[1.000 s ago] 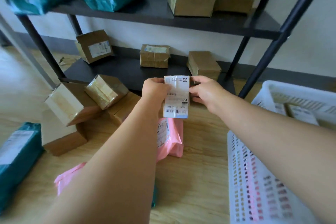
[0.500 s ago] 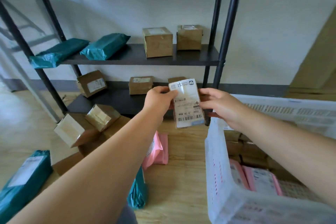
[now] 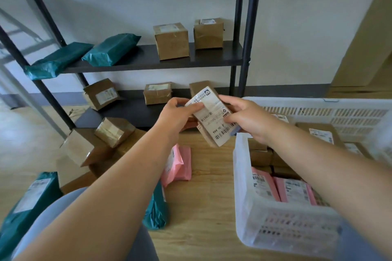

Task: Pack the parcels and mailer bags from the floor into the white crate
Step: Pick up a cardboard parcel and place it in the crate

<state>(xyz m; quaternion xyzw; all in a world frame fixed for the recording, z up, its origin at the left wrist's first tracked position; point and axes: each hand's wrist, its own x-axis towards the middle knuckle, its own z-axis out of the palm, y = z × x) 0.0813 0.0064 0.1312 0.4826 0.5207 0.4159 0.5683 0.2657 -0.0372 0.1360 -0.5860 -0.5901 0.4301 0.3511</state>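
Both hands, left hand and right hand, gripping a labelled brown parcel, beside the white crate, above the floor

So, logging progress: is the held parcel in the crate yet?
Out. The left hand and right hand hold the parcel in the air, left of the white crate.

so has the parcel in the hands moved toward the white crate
Yes. The parcel, gripped by left hand and right hand, has moved right, from clear of the white crate to just beside its left wall.
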